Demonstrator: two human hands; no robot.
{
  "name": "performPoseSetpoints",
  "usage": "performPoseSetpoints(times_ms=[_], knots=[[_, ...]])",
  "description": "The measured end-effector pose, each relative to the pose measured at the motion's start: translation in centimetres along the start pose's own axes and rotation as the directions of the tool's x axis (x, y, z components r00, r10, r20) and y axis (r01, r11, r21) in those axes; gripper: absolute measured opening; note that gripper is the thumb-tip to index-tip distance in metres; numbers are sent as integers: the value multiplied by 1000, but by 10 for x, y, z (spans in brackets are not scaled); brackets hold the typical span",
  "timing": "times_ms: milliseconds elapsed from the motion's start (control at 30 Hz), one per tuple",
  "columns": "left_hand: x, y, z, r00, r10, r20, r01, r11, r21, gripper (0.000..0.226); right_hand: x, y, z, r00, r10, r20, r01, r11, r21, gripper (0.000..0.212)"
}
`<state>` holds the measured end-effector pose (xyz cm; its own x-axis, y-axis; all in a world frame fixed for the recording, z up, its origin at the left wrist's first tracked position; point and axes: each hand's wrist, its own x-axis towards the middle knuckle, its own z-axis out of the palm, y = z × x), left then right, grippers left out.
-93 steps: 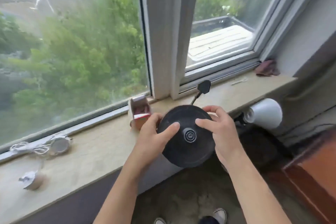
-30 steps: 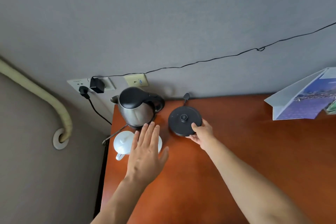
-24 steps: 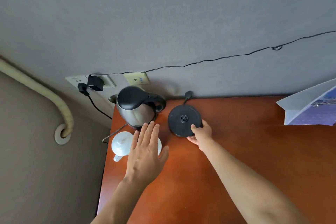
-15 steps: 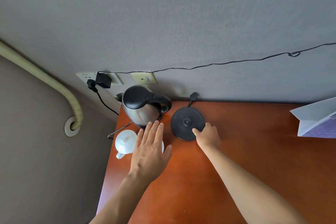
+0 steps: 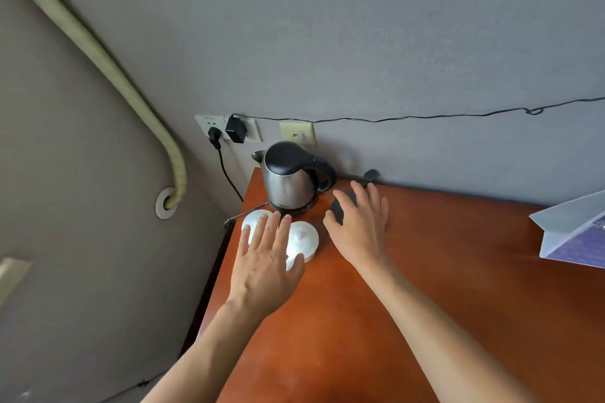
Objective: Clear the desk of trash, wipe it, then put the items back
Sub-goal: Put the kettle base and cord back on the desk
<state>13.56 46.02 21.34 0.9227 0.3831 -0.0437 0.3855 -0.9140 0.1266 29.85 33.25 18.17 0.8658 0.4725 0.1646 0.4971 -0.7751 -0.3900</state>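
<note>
A round black kettle base lies on the orange-brown desk, right of the steel kettle with its black lid. My right hand is spread over the base with straight fingers and hides most of it. The base's black plug lies by the wall behind my fingertips. My left hand hovers flat over two white lidded cups in front of the kettle, holding nothing.
Wall sockets with a black adapter and a plug sit above the desk's back left corner. A thin black cable runs along the wall. A white and blue folded paper lies at the right edge. A beige pipe enters the left wall.
My right hand carried the base from the window sill to the desk, set it beside the kettle, released its rim, and now lies spread over it. My left hand stays over the cups.
</note>
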Motion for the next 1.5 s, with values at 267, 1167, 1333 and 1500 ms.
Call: performPoseSetpoints(times_ms=[267,1167,1333,1500], knots=[[-114,-91,-38,963,-233,-133,223,971,-85,74,-89,-149,-27,936,-349,31,347,935,70,51],[-659,-285,-68,166,-962,-219,955,213,-209,83,-515,-561,20,59,-961,269,839,193,508,70],[-706,-273,-67,-53,-980,-191,975,-10,-222,86,-549,-587,28,-113,-957,268,796,74,601,72],[-733,-264,-71,-206,-960,-189,961,-162,-226,85,-573,-607,44,-252,-933,257,743,-17,669,74]])
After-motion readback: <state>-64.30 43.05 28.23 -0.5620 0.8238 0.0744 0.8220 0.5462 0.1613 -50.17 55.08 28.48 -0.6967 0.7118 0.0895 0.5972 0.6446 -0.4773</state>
